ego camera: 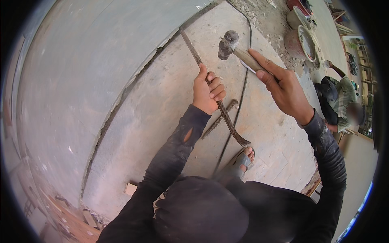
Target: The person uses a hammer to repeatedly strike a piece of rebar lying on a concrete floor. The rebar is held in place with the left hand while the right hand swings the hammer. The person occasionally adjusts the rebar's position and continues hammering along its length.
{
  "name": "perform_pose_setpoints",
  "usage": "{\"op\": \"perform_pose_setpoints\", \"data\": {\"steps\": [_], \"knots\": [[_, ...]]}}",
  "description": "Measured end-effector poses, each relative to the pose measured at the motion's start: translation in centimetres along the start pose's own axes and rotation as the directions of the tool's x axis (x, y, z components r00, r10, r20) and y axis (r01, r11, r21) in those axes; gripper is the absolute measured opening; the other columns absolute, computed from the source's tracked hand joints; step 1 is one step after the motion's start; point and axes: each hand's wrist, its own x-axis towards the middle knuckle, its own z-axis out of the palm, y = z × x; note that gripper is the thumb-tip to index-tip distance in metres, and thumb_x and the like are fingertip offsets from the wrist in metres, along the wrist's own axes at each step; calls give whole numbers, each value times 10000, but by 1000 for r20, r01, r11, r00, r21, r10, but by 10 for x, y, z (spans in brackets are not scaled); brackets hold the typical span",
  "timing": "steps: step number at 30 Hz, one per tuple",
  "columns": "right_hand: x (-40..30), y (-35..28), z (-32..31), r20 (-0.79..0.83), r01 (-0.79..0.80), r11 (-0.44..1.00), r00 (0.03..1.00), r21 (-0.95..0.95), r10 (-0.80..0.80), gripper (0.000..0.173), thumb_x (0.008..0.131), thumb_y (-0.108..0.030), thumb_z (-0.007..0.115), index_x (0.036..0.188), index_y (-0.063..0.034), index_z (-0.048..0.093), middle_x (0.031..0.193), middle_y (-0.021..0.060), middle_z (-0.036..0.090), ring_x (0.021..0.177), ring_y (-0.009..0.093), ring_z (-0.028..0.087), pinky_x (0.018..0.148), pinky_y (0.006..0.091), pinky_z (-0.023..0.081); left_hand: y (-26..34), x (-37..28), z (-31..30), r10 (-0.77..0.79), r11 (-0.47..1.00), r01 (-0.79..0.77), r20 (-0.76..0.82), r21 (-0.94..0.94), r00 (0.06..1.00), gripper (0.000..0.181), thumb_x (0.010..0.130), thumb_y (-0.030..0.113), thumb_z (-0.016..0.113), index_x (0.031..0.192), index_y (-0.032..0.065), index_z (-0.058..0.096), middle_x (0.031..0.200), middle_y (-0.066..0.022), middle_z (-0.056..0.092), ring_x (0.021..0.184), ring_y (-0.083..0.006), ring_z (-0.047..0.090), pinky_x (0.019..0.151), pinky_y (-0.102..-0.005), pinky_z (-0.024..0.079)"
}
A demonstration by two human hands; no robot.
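Observation:
My left hand [209, 89] is wrapped around the middle of a long ribbed steel bar [226, 117]. The bar's narrow far end meets a rough groove [142, 65] along the edge of the grey panel [82, 70]. Its flattened, bent near end lies close to my sandalled foot [243, 159]. In my right hand [282, 82] is the wooden handle of a hammer [229, 45], raised to the right of the bar, its head apart from it. A shorter piece of ribbed rebar [212, 127] rests on the concrete floor [170, 112], partly crossed by the long bar.
A black cable [245, 82] runs across the floor under the hammer. Mortar-stained buckets [296, 45] stand among rubble [270, 29] at upper right. Another person [339, 97] crouches at the right. A small wood offcut [131, 189] lies at lower left.

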Motion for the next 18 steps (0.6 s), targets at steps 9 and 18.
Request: {"op": "perform_pose_setpoints", "data": {"steps": [9, 18], "knots": [[106, 28, 70, -80, 225, 972, 970, -65, -230, 440, 1020, -215, 558, 1458, -196, 521, 612, 191, 485, 510, 217, 374, 538, 365, 422, 10, -5, 32, -18, 985, 25, 41, -172, 999, 542, 1020, 608, 375, 720, 159, 423, 511, 53, 251, 365, -99, 229, 359, -269, 217], [113, 2, 67, -227, 307, 951, 924, -45, -309, 443, 1029, -217, 551, 1471, -207, 511, 600, 127, 502, 484, 195, 392, 502, 357, 413, 7, -4, 25, -9, 988, 17, 53, -151, 999, 534, 1017, 604, 391, 717, 163, 413, 511, 57, 242, 361, -94, 227, 356, -266, 215]]}}
